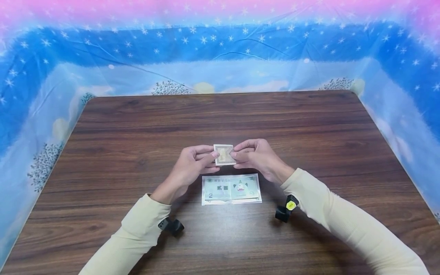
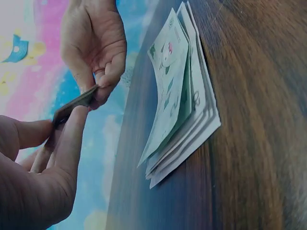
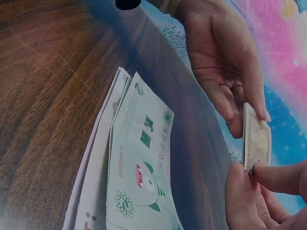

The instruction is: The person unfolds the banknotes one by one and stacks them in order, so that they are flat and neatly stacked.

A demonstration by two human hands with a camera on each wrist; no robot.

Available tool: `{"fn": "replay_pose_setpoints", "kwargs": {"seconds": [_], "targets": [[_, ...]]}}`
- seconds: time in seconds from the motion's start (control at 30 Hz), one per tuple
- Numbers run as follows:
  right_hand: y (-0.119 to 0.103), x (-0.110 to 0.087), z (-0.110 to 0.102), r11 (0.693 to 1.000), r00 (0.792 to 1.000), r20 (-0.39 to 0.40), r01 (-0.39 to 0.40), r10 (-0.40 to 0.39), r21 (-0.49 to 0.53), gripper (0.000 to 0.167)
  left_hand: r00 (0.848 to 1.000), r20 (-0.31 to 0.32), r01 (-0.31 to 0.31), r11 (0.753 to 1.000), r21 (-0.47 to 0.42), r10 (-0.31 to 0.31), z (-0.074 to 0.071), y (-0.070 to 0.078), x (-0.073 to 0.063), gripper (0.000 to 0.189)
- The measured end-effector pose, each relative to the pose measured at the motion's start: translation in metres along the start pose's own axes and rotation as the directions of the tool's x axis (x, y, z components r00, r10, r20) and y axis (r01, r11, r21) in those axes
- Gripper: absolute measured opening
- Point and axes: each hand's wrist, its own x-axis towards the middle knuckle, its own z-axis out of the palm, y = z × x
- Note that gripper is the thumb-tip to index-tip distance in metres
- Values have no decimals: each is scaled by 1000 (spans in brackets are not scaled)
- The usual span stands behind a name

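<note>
Between both hands, raised over the table, is a small folded paper note (image 1: pixel 225 156) with a tan printed face and a pale border. My left hand (image 1: pixel 192 162) pinches its left edge, thumb on the face and fingers behind. At the opposite edge my right hand (image 1: pixel 258 156) pinches it likewise. Nearer to me lies a stack of play banknotes (image 1: pixel 232 189); the top one is green and white with a cartoon figure and a 2. In the left wrist view the folded note (image 2: pixel 72 108) appears edge-on; the right wrist view shows its printed face (image 3: pixel 259 139).
The stack rests on a dark wood-grain table (image 1: pixel 137 126). A blue and pink snowflake-patterned cloth (image 1: pixel 220 46) hangs around the table's back and sides. Black wrist cameras are strapped at the left cuff (image 1: pixel 172 226) and the right cuff (image 1: pixel 283 213).
</note>
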Motion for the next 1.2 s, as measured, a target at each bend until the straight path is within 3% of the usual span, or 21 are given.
{"fn": "replay_pose_setpoints", "kwargs": {"seconds": [0.23, 0.37, 0.7, 1.07, 1.2], "targets": [[4, -7, 0, 998, 997, 78, 13, -8, -68, 42, 997, 71, 6, 999, -41, -3, 4, -2, -1, 41], [6, -12, 2, 995, 991, 133, 29, -15, -99, 49, 995, 95, -9, 1000, -10, 10, 5, -3, -2, 46], [5, -20, 3, 988, 989, 150, 38, -15, -147, 51, 994, 101, -54, 996, 76, 46, 8, -5, -2, 49], [0, -27, -7, 995, 974, 226, 32, -10, -98, 55, 990, 124, -70, 995, 73, 61, 6, -3, -6, 39], [0, -29, -9, 998, 973, 231, 20, -6, -55, 50, 994, 90, -75, 992, 100, 66, 6, -1, -8, 40]]}}
